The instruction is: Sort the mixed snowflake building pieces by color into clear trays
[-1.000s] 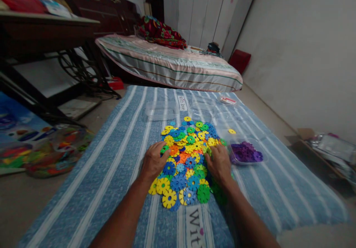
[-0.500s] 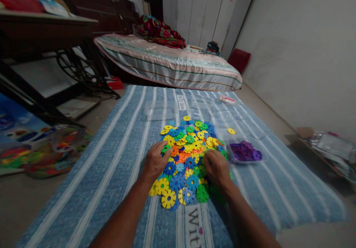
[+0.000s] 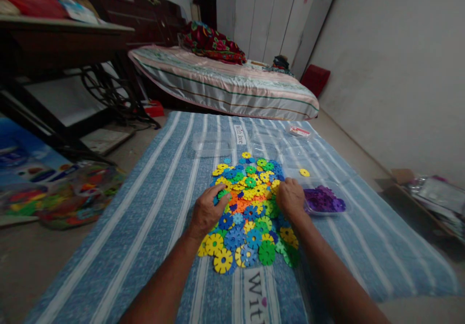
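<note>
A heap of flower-shaped plastic discs, slotted and coloured yellow, blue, green and orange, covers the middle of the cloth. At its left edge, my left hand curls its fingers and thumb around a green disc. My right hand is closed at the heap's right edge, next to yellow discs; its fingertips are hidden, so what it grips cannot be made out. Just right of it stands a clear plastic box with purple discs inside.
A blue striped cloth covers the table. Clear containers, including an open tray, stand behind the heap. A lone yellow disc and a small red-and-white packet lie at the right. Beyond are a bed and a sewing-machine table.
My right hand has moved up and to the right across the heap, uncovering yellow and green discs near its lower right. My left hand stays by the green disc. The view has shifted slightly.
</note>
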The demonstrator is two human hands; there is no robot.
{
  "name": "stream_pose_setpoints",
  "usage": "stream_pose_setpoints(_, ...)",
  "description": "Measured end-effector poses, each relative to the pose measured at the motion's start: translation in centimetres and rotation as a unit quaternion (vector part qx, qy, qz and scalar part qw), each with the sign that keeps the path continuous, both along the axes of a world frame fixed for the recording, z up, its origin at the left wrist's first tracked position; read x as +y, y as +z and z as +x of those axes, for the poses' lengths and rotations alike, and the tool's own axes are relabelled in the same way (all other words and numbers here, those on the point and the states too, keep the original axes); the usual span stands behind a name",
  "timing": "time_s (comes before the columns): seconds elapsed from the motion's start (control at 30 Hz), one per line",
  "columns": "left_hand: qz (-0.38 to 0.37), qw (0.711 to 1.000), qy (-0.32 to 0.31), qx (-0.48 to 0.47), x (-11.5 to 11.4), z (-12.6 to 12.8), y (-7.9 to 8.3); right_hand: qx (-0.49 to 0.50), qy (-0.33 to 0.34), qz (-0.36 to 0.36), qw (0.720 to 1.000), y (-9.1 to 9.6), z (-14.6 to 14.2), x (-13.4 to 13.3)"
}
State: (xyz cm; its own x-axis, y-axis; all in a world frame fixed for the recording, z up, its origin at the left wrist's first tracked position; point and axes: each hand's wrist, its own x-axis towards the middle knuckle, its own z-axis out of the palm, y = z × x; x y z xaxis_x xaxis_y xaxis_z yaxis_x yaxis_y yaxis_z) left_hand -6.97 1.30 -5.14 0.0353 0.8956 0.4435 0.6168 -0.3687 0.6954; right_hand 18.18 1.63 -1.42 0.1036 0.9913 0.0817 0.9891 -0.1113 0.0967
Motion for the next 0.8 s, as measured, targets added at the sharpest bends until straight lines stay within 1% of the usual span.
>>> stream_pose_setpoints(0.07,-0.003,1.0,0.01,-0.006,0.0,-0.1,0.1,-0.003,0.002,0.004,1.0,0.0,0.1,-0.2)
stream_pose_setpoints(0.13,-0.006,1.0,0.026,-0.012,0.1,-0.2,0.2,-0.006,0.011,0.027,1.0,0.0,0.1,-0.7)
stream_pose_setpoints(0.3,-0.02,0.997,0.065,-0.032,0.3,-0.5,0.2,0.012,0.046,0.129,0.99,0.8,1.0,-1.6)
stream_pose_setpoints(0.37,-0.029,0.996,0.074,-0.038,0.4,-0.6,0.1,0.024,0.062,0.176,0.982,1.5,2.0,-1.1)
stream_pose_setpoints(0.43,-0.034,0.996,0.078,-0.04,0.5,-0.7,0.1,0.023,0.06,0.227,0.972,2.5,3.4,-0.1)
stream_pose_setpoints(0.5,-0.038,0.995,0.081,-0.04,0.5,-0.7,0.1,0.008,0.035,0.284,0.958,3.3,4.9,0.9)
stream_pose_setpoints(0.57,-0.042,0.995,0.084,-0.04,0.6,-0.7,0.1,0.005,0.016,0.326,0.945,3.6,5.8,1.5)
stream_pose_setpoints(0.6,-0.044,0.995,0.085,-0.04,0.6,-0.7,0.1,0.011,0.018,0.329,0.944,3.5,5.9,1.6)
stream_pose_setpoints(0.63,-0.045,0.994,0.084,-0.042,0.6,-0.7,0.2,0.02,0.031,0.316,0.948,3.3,5.7,1.5)
stream_pose_setpoints(0.67,-0.048,0.994,0.084,-0.045,0.6,-0.7,0.2,0.031,0.05,0.286,0.956,2.9,5.3,1.2)
stream_pose_setpoints(0.73,-0.054,0.994,0.081,-0.054,0.6,-0.7,0.3,0.049,0.093,0.192,0.976,1.9,3.9,0.4)
stream_pose_setpoints(0.8,-0.061,0.993,0.079,-0.061,0.5,-0.7,0.4,0.053,0.113,0.096,0.988,1.0,2.3,-0.4)
